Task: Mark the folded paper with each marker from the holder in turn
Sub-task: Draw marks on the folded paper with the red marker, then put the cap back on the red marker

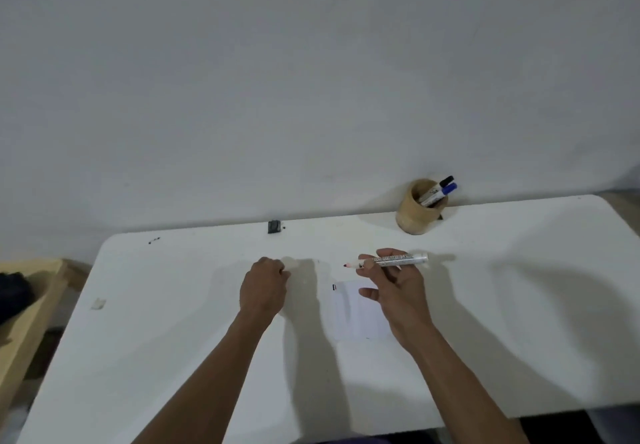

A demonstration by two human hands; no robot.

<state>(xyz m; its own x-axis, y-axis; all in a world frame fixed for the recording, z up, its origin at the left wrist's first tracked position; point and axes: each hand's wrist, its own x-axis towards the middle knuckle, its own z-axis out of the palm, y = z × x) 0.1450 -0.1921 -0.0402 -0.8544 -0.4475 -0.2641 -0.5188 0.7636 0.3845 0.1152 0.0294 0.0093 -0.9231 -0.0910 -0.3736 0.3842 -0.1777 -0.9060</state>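
Plain grey wall backs a white desk [173,357], where the paper [353,315] lies flat just below the right hand [398,291], which grips an uncapped marker [391,260] lying level, its long axis left-right and its red tip pointing left, above the paper's far edge. The left hand [265,286] is clenched further left, perhaps around the cap, though that cannot be told. Two more markers stand in the holder [415,215] at the desk's back edge, so the right hand is nearer both paper and holder.
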